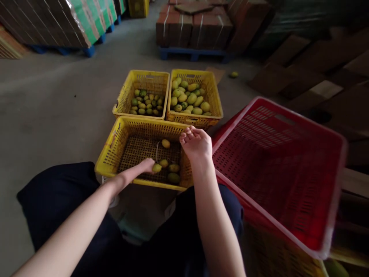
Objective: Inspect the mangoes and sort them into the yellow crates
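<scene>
My left hand (pixel 148 165) reaches into the near yellow crate (pixel 111 154). Its fingers are closed on a yellow-green lemon (pixel 157 168); their tips are partly hidden. Close beside it in the crate lie a second lemon (pixel 163 163), a greener lemon (pixel 174 167), a dark green lemon (pixel 173 178) and a yellow lemon (pixel 165 143). Over the crate's right edge, my right hand (pixel 197 143) is turned palm up with its fingers loosely bent, and nothing shows in it.
Behind stand a yellow crate of small lemons (pixel 147 104) and one of larger lemons (pixel 190 98). A tilted red crate (pixel 256 169) stands to my right. A lone lemon (pixel 233 74) lies on the floor near flattened cardboard (pixel 288 50). Boxes on a blue pallet (pixel 194 54) stand farther back.
</scene>
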{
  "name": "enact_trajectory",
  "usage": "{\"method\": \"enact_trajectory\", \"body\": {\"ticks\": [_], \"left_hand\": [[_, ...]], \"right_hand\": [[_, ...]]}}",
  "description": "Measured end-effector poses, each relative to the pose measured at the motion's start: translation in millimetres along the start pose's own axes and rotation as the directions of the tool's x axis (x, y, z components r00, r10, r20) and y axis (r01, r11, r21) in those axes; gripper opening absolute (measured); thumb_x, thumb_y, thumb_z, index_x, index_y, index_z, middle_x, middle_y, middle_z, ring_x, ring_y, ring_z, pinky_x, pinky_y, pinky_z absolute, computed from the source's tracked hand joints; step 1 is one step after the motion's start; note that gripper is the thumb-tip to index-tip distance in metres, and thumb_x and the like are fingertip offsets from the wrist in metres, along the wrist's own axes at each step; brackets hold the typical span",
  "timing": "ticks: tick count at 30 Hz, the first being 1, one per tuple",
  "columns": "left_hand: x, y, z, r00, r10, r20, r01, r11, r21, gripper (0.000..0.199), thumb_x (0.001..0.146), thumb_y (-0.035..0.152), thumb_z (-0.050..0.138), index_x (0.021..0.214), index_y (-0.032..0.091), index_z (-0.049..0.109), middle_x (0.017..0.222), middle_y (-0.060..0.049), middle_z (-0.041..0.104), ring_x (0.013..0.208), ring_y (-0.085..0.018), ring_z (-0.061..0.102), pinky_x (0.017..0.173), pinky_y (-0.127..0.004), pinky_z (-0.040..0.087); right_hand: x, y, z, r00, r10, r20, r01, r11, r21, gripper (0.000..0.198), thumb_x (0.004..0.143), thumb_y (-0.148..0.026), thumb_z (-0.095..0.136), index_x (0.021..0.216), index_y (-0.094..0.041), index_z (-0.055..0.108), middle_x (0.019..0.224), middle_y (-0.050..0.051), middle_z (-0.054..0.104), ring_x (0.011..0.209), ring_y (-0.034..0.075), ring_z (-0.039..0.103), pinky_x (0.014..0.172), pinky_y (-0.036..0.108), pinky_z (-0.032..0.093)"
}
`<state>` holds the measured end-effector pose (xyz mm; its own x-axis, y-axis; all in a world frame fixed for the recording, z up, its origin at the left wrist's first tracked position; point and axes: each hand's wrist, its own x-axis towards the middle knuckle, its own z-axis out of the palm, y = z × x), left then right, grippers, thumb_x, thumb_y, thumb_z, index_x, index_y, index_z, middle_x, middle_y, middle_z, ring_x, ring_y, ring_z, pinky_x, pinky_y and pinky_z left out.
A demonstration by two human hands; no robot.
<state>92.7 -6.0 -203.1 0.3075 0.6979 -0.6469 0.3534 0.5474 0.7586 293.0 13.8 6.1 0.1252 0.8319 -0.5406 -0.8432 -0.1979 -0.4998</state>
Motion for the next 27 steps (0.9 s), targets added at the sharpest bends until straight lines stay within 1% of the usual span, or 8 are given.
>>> {"method": "enact_trajectory", "body": {"ticks": [3,10,13,16,18,23,25,27], "left_hand": [[-12.8,15.2,-9.8,0.998,-0.011,-0.054,0.01,1.0,-0.02,0.02,0.062,0.014,0.084,0.062,0.017,0.064,0.064,0.0,0.064,0.116,-0.032,0.061,0.099,-0.032,0.048],[-50.1,92.0,-13.4,0.993,0.109,-0.04,-0.116,0.934,-0.337,0.025,0.094,0.035,0.058,0.096,0.012,0.067,0.089,-0.011,0.075,0.088,-0.019,0.072,0.093,-0.034,0.055],[-73.0,137.4,-12.6,0.974,0.223,0.027,-0.183,0.86,-0.476,0.026,0.095,0.036,0.059,0.101,0.012,0.067,0.093,-0.012,0.075,0.082,-0.018,0.072,0.093,-0.036,0.056],[-109.7,171.5,-13.4,0.955,0.264,0.137,-0.182,0.882,-0.435,0.032,0.096,0.038,0.056,0.104,0.009,0.069,0.102,-0.014,0.076,0.081,-0.019,0.072,0.094,-0.04,0.056],[-139.0,185.3,-16.1,0.945,0.251,0.208,-0.15,0.901,-0.406,0.038,0.099,0.038,0.047,0.107,0.008,0.07,0.109,-0.015,0.075,0.087,-0.021,0.073,0.096,-0.04,0.055],[-176.9,190.5,-26.8,0.896,0.299,0.327,-0.21,0.936,-0.282,0.04,0.095,0.04,0.046,0.11,0.014,0.073,0.116,-0.011,0.074,0.101,-0.026,0.072,0.096,-0.042,0.054],[-160.9,177.3,-23.9,0.905,0.254,0.34,-0.187,0.958,-0.217,0.036,0.091,0.04,0.054,0.104,0.014,0.075,0.11,-0.011,0.075,0.097,-0.026,0.072,0.094,-0.041,0.053],[-130.1,154.2,-11.6,0.951,0.12,0.285,-0.069,0.981,-0.183,0.031,0.088,0.039,0.058,0.098,0.015,0.075,0.104,-0.01,0.077,0.094,-0.024,0.072,0.092,-0.038,0.053]], "right_hand": [[-1.3,1.4,-1.3,0.999,-0.004,-0.041,0.003,1.0,-0.021,0.012,0.072,-0.012,0.049,0.077,-0.021,0.054,0.054,-0.004,0.06,0.05,0.011,0.055,0.051,0.021,0.049],[-7.9,24.6,-5.1,0.993,0.001,-0.118,-0.019,0.988,-0.151,0.01,0.077,-0.018,0.051,0.079,-0.02,0.061,0.07,0.0,0.071,0.064,0.013,0.066,0.058,0.022,0.051],[-11.6,34.3,-2.9,1.0,-0.008,-0.024,0.004,0.986,-0.17,0.011,0.081,-0.029,0.056,0.083,-0.021,0.063,0.07,-0.003,0.07,0.06,0.012,0.062,0.053,0.021,0.048],[-17.6,37.4,0.8,0.993,0.015,0.121,-0.007,0.998,-0.065,0.021,0.084,-0.039,0.057,0.088,-0.02,0.065,0.072,-0.001,0.071,0.064,0.015,0.064,0.054,0.025,0.052],[-22.3,35.2,0.5,0.995,0.066,0.079,-0.069,0.997,0.041,0.019,0.085,-0.035,0.056,0.089,-0.019,0.064,0.072,0.001,0.071,0.068,0.017,0.067,0.058,0.027,0.056],[-29.0,17.8,-11.8,0.969,0.107,-0.222,-0.047,0.964,0.26,0.005,0.085,-0.025,0.057,0.086,-0.021,0.06,0.068,-0.002,0.067,0.069,0.016,0.067,0.061,0.028,0.061],[-29.7,8.1,-18.4,0.965,0.083,-0.25,-0.012,0.962,0.273,0.008,0.084,-0.025,0.058,0.089,-0.02,0.061,0.072,0.0,0.067,0.073,0.017,0.067,0.059,0.027,0.061],[-31.6,-1.1,-25.3,0.975,0.063,-0.212,-0.003,0.961,0.275,0.015,0.082,-0.028,0.059,0.094,-0.019,0.061,0.078,0.003,0.068,0.077,0.018,0.067,0.056,0.027,0.06]]}}
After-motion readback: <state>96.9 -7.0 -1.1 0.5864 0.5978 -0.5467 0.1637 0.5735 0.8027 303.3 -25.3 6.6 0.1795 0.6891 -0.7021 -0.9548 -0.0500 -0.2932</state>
